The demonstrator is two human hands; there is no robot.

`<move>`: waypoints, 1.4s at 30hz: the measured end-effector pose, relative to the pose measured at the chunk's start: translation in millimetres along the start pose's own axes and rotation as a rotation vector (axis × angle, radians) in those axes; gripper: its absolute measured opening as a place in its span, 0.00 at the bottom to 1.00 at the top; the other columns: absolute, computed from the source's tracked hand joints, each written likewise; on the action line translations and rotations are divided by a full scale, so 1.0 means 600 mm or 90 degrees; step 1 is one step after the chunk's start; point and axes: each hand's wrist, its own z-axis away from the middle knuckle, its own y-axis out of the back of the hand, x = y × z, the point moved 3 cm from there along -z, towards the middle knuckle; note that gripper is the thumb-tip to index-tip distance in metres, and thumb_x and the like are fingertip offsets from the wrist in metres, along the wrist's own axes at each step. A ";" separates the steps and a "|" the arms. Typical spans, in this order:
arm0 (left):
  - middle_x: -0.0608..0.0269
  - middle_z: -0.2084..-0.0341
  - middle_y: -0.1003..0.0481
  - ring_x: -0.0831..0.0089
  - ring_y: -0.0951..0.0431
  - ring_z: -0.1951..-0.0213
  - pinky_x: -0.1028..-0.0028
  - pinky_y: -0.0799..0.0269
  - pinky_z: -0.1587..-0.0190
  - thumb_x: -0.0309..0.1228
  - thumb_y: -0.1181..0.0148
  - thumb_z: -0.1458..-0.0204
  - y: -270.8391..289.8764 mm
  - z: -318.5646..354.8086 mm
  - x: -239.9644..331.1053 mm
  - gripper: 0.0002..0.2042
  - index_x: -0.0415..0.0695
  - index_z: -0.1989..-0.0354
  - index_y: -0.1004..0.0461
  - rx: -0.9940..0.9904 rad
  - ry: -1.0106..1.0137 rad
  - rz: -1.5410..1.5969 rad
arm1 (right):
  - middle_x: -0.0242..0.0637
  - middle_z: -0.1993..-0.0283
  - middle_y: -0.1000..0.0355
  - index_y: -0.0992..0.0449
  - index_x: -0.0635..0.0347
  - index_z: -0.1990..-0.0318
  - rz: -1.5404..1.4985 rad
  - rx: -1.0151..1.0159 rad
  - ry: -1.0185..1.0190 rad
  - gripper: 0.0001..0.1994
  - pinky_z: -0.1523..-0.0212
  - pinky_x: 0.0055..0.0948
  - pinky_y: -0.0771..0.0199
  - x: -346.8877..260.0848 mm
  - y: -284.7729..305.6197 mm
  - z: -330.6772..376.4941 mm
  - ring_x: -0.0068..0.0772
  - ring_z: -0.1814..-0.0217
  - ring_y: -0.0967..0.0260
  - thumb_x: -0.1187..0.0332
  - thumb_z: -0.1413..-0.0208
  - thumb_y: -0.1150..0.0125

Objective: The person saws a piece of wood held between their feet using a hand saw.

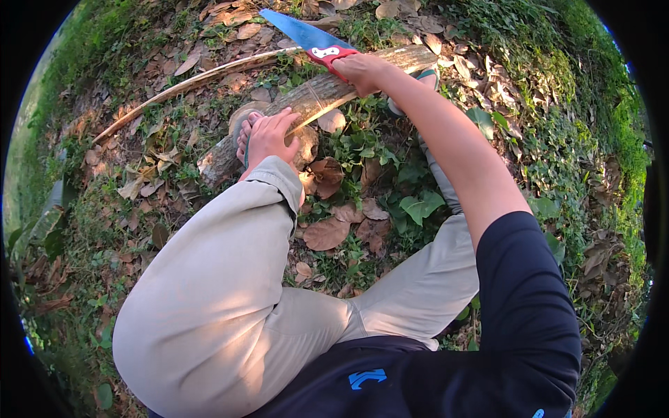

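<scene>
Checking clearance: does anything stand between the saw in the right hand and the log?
Nothing visible does. The right hand holds the saw by the far edge of the log; the left hand and a foot are farther left along it.

So the outfit is a plain dark tee (pixel 320 380), black or deep navy, with a bright blue angular logo (pixel 367 378) on the front, another little light-blue mark (pixel 539 413) down near the picture's edge, and a short sleeve (pixel 526 279) that leaves the right forearm (pixel 460 143) bare. Below that it's pale beige pants (pixel 209 292), kinda loose and creased, with a stitched seam (pixel 357 320) at the crotch and a wide, folded-looking hem (pixel 277 180) on the left leg. Both the left hand (pixel 268 137) and right hand (pixel 362 72) are bare, and the feet have open footwear with dark green straps (pixel 427 72).
</scene>
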 end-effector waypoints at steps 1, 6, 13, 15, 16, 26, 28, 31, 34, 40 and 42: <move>0.63 0.41 0.23 0.60 0.25 0.41 0.59 0.37 0.33 0.31 0.32 0.54 0.002 0.001 -0.001 0.26 0.55 0.42 0.22 -0.002 0.005 0.003 | 0.48 0.54 0.24 0.32 0.63 0.53 -0.020 0.000 -0.009 0.33 0.45 0.40 0.23 -0.002 -0.001 0.009 0.49 0.45 0.24 0.68 0.67 0.17; 0.63 0.48 0.19 0.59 0.22 0.44 0.59 0.34 0.34 0.31 0.33 0.53 0.007 0.010 -0.006 0.24 0.55 0.44 0.21 0.034 -0.011 0.006 | 0.50 0.56 0.27 0.36 0.63 0.56 -0.149 0.046 0.001 0.31 0.44 0.43 0.26 -0.042 -0.046 0.090 0.53 0.45 0.28 0.65 0.65 0.20; 0.67 0.47 0.20 0.62 0.23 0.44 0.60 0.34 0.36 0.32 0.33 0.52 0.000 0.001 -0.008 0.22 0.57 0.46 0.20 0.014 0.004 -0.002 | 0.52 0.57 0.27 0.39 0.63 0.58 -0.199 0.230 -0.079 0.23 0.47 0.48 0.28 -0.067 -0.064 0.147 0.57 0.46 0.28 0.73 0.58 0.30; 0.68 0.46 0.20 0.63 0.23 0.44 0.61 0.34 0.36 0.32 0.33 0.52 0.001 0.003 -0.007 0.21 0.57 0.46 0.19 0.018 -0.014 -0.003 | 0.52 0.56 0.26 0.38 0.63 0.58 -0.199 0.210 -0.082 0.22 0.47 0.49 0.28 -0.067 -0.068 0.148 0.56 0.47 0.27 0.74 0.57 0.30; 0.68 0.46 0.20 0.63 0.23 0.44 0.61 0.34 0.36 0.32 0.33 0.52 0.001 0.004 -0.008 0.21 0.57 0.47 0.19 0.020 -0.024 -0.005 | 0.51 0.56 0.26 0.38 0.62 0.58 -0.194 0.227 -0.093 0.23 0.46 0.49 0.28 -0.068 -0.073 0.149 0.56 0.46 0.28 0.72 0.57 0.29; 0.67 0.49 0.18 0.64 0.21 0.44 0.62 0.34 0.36 0.28 0.35 0.51 0.000 0.006 -0.004 0.15 0.53 0.53 0.17 0.037 -0.018 0.047 | 0.48 0.50 0.25 0.34 0.61 0.54 -0.170 0.330 -0.196 0.25 0.38 0.47 0.30 -0.093 -0.122 0.149 0.52 0.38 0.30 0.68 0.55 0.24; 0.66 0.50 0.18 0.63 0.21 0.46 0.61 0.34 0.36 0.26 0.35 0.51 0.005 0.005 0.004 0.15 0.52 0.54 0.17 0.026 -0.035 0.065 | 0.48 0.51 0.25 0.34 0.61 0.54 -0.179 0.308 -0.203 0.24 0.38 0.46 0.30 -0.091 -0.120 0.148 0.52 0.38 0.30 0.69 0.54 0.25; 0.63 0.52 0.17 0.60 0.20 0.49 0.60 0.32 0.38 0.23 0.36 0.52 0.018 0.008 0.013 0.14 0.51 0.57 0.16 0.006 -0.014 0.084 | 0.48 0.52 0.25 0.34 0.60 0.55 -0.181 0.327 -0.201 0.22 0.40 0.46 0.28 -0.095 -0.114 0.149 0.52 0.40 0.28 0.72 0.55 0.27; 0.59 0.56 0.17 0.61 0.19 0.52 0.63 0.28 0.43 0.19 0.38 0.53 0.021 0.014 0.021 0.13 0.47 0.60 0.17 0.075 0.005 0.100 | 0.47 0.54 0.24 0.35 0.60 0.56 -0.187 0.348 -0.204 0.21 0.43 0.47 0.27 -0.101 -0.111 0.150 0.53 0.43 0.27 0.76 0.56 0.29; 0.54 0.60 0.18 0.63 0.18 0.54 0.69 0.25 0.48 0.15 0.39 0.48 0.060 0.034 0.030 0.08 0.41 0.64 0.18 0.129 0.021 0.218 | 0.48 0.57 0.23 0.34 0.60 0.57 -0.188 0.380 -0.197 0.21 0.44 0.47 0.26 -0.099 -0.114 0.157 0.54 0.46 0.25 0.76 0.58 0.28; 0.53 0.59 0.18 0.60 0.18 0.51 0.65 0.23 0.48 0.17 0.38 0.46 0.090 0.041 0.026 0.07 0.40 0.62 0.18 0.227 -0.018 0.210 | 0.48 0.58 0.22 0.34 0.60 0.57 -0.190 0.379 -0.206 0.21 0.45 0.47 0.26 -0.101 -0.114 0.162 0.54 0.47 0.24 0.76 0.58 0.29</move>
